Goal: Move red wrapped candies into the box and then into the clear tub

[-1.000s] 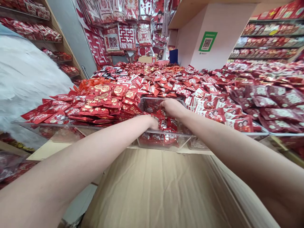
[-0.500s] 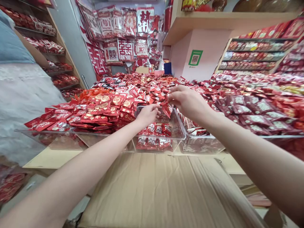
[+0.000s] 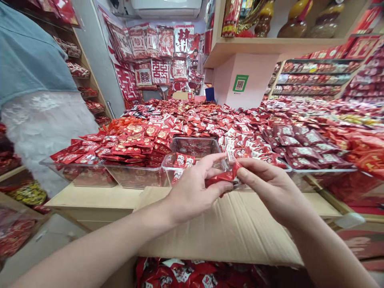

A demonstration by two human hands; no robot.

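Observation:
My left hand (image 3: 195, 186) is closed around a small red wrapped packet (image 3: 221, 178), thumb below and fingers above. The fingertips of my right hand (image 3: 267, 182) pinch the same packet's right end; whether more packets are in the grip I cannot tell. Both hands are above a cardboard flap (image 3: 228, 228). Just behind them is a clear plastic bin (image 3: 195, 141), with red packets low inside and its back part showing bare wall. Below the flap, a box holds a heap of red packets (image 3: 186, 276) with white print.
Clear bins heaped with red packets (image 3: 135, 140) stand to the left, with maroon packets (image 3: 306, 142) on the right. A person in a blue top (image 3: 33, 60) and white skirt stands at the left. A wooden shelf (image 3: 270, 44) overhangs at the upper right.
Both hands have come back from over the clear bin to above the cardboard flap, meeting at a red packet. The view has shifted, and the packets in the box below now show.

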